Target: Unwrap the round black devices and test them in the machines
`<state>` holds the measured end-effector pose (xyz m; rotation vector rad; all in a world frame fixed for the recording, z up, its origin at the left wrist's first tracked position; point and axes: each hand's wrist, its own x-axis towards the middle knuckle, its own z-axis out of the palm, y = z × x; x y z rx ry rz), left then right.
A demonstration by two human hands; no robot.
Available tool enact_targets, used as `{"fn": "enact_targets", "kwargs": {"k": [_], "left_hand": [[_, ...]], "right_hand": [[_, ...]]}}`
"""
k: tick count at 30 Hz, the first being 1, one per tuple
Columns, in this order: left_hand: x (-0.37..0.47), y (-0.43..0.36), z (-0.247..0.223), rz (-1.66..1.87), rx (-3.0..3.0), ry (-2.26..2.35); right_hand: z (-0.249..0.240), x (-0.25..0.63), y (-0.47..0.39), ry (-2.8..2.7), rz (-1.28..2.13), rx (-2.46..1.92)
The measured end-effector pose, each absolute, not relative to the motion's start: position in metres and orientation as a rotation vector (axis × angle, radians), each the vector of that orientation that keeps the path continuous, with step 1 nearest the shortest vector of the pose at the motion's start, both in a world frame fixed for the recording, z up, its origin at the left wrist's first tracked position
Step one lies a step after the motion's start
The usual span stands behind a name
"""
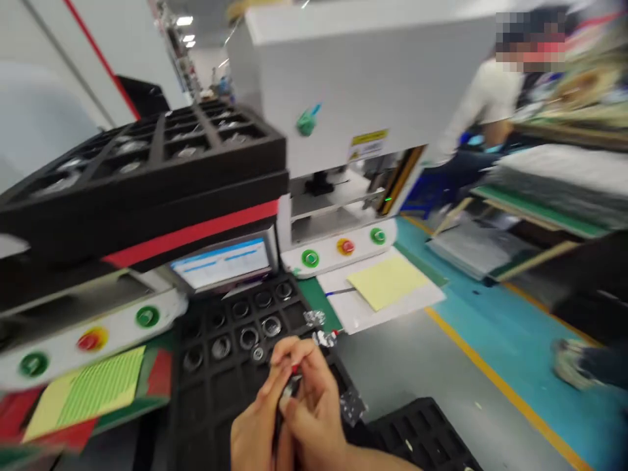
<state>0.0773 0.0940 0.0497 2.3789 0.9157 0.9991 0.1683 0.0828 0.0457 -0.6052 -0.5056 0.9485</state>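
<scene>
My left hand [258,418] and my right hand [316,409] are pressed together low in the middle of the view. Their fingers close around a small shiny part with a red bit [295,369], mostly covered, so its kind cannot be told. Below them lies a black compartment tray [218,386] with several dark round rings [248,337] in its far pockets. A smaller round piece [258,354] rests just left of my fingertips. Beyond the hands, at the tray's right edge, is a shiny crumpled-looking piece [324,338] with a red tip.
Stacked black trays [220,170] rise at the left over a screen [220,261]. White machines carry button panels [343,247]. Yellow paper [387,281] lies on white sheets. Another black tray [422,432] stands lower right. A person [485,98] sits at the back right, near a shelf rack [544,216].
</scene>
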Motion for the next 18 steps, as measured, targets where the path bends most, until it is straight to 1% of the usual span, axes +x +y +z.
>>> {"fn": "enact_targets", "kwargs": {"k": [3, 5, 10, 18], "left_hand": [[0.075, 0.086, 0.053, 1.069, 2.434, 0.899], [0.077, 0.084, 0.060, 1.072, 2.347, 0.915], [0.079, 0.083, 0.072, 0.977, 2.228, 0.813], [0.074, 0.088, 0.063, 0.908, 2.374, 0.782]], "right_hand": [[0.051, 0.181, 0.069, -0.630, 1.122, -0.557], [0.051, 0.188, 0.064, -0.694, 1.161, -0.529], [0.046, 0.189, 0.059, -0.748, 1.146, -0.550], [0.043, 0.190, 0.057, -0.734, 1.061, -0.599]]}}
